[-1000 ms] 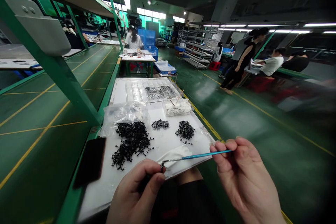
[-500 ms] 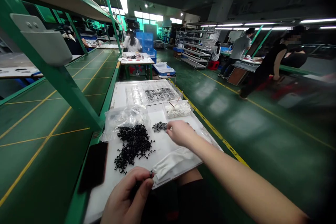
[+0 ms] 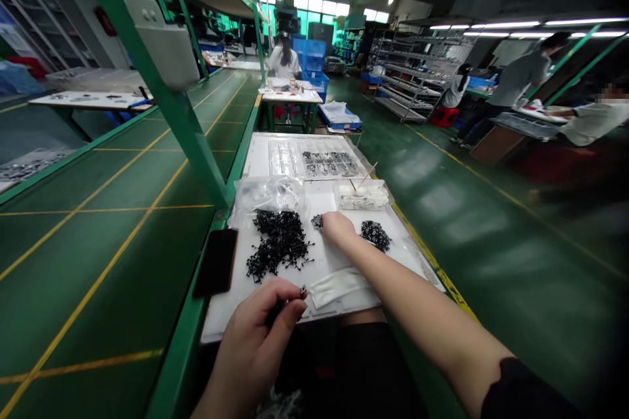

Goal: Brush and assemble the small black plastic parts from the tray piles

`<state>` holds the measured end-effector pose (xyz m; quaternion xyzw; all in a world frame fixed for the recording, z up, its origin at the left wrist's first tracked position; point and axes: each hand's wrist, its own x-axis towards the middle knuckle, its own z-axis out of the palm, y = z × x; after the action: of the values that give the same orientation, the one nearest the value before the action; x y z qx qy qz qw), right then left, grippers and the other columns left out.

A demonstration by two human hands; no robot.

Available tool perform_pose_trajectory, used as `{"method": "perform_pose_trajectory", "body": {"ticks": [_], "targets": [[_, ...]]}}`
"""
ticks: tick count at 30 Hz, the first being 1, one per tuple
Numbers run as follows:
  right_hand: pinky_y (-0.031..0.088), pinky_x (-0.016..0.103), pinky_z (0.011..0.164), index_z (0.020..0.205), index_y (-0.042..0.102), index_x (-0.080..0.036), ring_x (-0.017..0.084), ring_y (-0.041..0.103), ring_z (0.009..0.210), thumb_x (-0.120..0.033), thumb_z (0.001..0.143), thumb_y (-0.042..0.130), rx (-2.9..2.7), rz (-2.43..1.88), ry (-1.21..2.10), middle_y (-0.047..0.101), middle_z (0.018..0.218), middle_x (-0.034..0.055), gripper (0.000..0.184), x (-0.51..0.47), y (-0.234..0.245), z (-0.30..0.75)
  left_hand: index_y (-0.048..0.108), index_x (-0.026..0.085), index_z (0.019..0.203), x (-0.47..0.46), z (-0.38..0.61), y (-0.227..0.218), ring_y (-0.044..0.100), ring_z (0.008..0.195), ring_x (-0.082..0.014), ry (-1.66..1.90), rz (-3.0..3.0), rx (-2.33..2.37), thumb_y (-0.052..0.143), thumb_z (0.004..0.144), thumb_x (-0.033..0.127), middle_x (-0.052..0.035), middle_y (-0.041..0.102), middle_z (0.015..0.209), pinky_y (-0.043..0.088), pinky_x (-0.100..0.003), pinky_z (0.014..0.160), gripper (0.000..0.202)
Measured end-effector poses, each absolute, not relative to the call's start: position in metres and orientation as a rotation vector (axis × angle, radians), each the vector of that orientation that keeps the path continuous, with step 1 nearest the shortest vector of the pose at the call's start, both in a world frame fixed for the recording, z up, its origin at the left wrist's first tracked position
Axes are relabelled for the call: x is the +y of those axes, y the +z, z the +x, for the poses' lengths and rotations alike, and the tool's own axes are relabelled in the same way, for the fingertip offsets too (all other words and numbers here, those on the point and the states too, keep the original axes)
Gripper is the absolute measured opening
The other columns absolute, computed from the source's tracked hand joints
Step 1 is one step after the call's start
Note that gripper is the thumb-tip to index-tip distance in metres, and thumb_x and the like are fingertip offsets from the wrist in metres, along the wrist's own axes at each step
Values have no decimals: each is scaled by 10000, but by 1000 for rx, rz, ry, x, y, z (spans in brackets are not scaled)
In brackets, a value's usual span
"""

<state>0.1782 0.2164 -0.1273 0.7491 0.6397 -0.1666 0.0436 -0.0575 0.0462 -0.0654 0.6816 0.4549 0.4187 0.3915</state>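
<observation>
White tabletop (image 3: 314, 272), near end: right hand (image 3: 338, 228) has moved out to the small black parts (image 3: 317, 221), its fingers curled, grip unclear. Left hand (image 3: 260, 324) fingers (image 3: 289, 301) pinch one part (image 3: 303, 291) close in.

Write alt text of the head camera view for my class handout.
A person's left hand pinches a tiny black part while the right hand rests beside a small cluster of black parts on a white board. A larger black heap, a folded white cloth and a clear tray lie on it, atop a green bench.
</observation>
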Motion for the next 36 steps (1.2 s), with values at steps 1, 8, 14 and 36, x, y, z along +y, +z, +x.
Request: {"method": "perform_pose_trajectory", "body": {"ticks": [1, 8, 14, 36], "targets": [[597, 464, 1008, 1199, 708, -124, 251, 705, 1139, -359, 1026, 707, 1958, 2288, -510, 716, 1234, 116, 292, 216, -129, 179, 736, 229, 901, 46, -57, -63, 707, 846, -196, 1076, 1726, 1147, 667, 1003, 352, -24, 769, 921, 542, -251, 735, 174], [595, 455, 988, 1112, 735, -125, 243, 715, 1101, -325, 1016, 711, 2030, 2351, -522, 744, 1162, 109, 223, 210, -108, 179, 718, 265, 988, 38, -62, -51, 700, 883, -174, 1170, 1799, 1058, 649, 1015, 213, -2, 747, 972, 537, -242, 739, 91], [560, 288, 823, 1083, 795, -219, 171, 716, 909, -284, 980, 721, 2392, 2414, -584, 797, 1070, 41, 142, 127, -22, 181, 634, 313, 1074, 28, -66, -40, 675, 934, -127, 1171, 1927, 944, 616, 1035, 131, 45, 704, 1002, 511, -215, 816, 187], [517, 213, 720, 987, 799, -246, 86, 674, 803, -223, 908, 855, 3060, 1919, -1220, 750, 904, -40, 100, 20, 24, 158, 598, 230, 1198, 25, -61, -38, 630, 939, -141, 1095, 2260, 784, 529, 1061, 44, -24, 648, 1107, 480, -258, 830, 241]]}}
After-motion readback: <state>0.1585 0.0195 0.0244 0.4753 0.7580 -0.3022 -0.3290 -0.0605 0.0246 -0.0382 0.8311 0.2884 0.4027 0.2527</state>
